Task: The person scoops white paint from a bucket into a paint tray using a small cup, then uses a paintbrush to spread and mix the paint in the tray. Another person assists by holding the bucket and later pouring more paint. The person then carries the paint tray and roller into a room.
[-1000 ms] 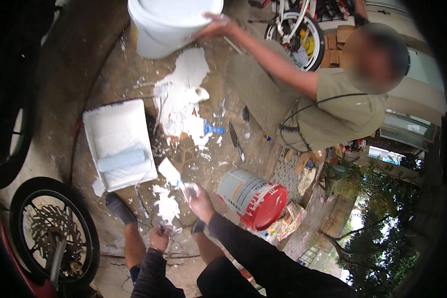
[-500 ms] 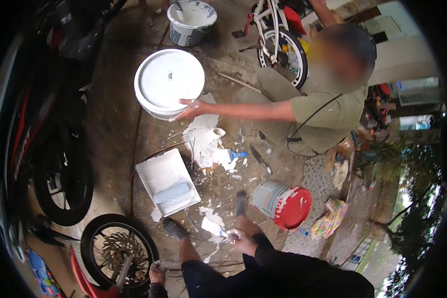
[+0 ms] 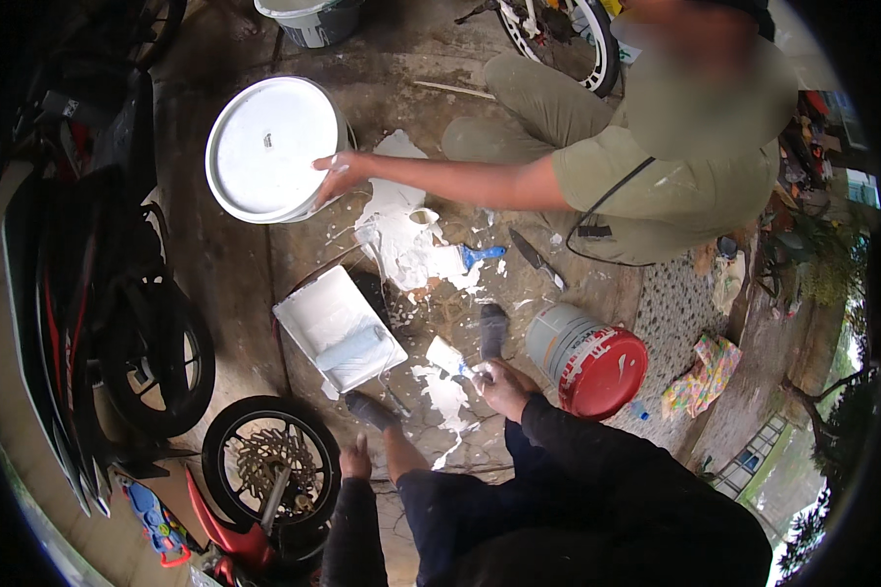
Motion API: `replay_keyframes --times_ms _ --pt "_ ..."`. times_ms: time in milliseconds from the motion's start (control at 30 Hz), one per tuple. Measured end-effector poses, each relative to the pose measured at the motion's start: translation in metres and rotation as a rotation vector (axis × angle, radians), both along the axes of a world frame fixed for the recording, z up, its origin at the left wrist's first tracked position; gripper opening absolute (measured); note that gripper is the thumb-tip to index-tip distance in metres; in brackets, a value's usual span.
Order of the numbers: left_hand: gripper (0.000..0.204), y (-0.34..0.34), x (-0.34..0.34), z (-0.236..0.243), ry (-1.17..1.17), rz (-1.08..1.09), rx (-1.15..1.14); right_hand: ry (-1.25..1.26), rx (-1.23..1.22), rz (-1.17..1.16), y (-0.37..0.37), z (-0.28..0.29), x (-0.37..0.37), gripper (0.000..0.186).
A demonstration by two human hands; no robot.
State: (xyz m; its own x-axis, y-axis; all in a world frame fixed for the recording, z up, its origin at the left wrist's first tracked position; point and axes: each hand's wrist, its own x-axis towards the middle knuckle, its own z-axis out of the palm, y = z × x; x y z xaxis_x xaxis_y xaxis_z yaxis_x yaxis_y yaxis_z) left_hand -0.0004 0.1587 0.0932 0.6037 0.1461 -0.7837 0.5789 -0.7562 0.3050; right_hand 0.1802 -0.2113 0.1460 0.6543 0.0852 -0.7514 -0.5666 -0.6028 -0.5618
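Note:
My right hand is closed around the handle of a paintbrush with paint-whitened bristles. Its head is over white paint splashes on the floor. Near a motorcycle wheel, my left hand hangs low with fingers extended and nothing visible in it. Ahead lies a white paint tray with a paint roller in it. Across from me, a seated person's hand grips the edge of a large white lidded bucket.
A second brush with a blue handle lies at a big paint spill, near a knife. A grey bucket with a red lid is on the right. Motorcycles line the left; another bucket and a bicycle wheel are farther off.
The view has shifted. The other person's hand and the white bucket have moved left relative to the tray, and more of the bucket's right side shows. My right hand still holds the paintbrush.

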Motion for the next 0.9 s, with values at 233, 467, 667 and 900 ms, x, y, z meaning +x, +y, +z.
replay_keyframes --times_ms 233,467,667,900 --pt "0.041 -0.028 0.217 -0.008 -0.595 0.052 0.063 -0.137 -0.004 -0.138 -0.063 -0.031 0.034 0.018" --pt "0.028 0.036 0.37 0.01 -0.594 0.216 0.096 -0.101 0.006 -0.134 -0.041 -0.065 0.005 0.015" --pt "0.028 0.052 0.343 -0.002 -0.612 0.299 0.051 0.042 0.039 0.006 0.032 -0.033 -0.013 0.021" --pt "0.037 0.072 0.114 -0.136 -0.115 -0.035 0.157 0.049 0.159 0.014 0.069 -0.029 -0.017 0.025"
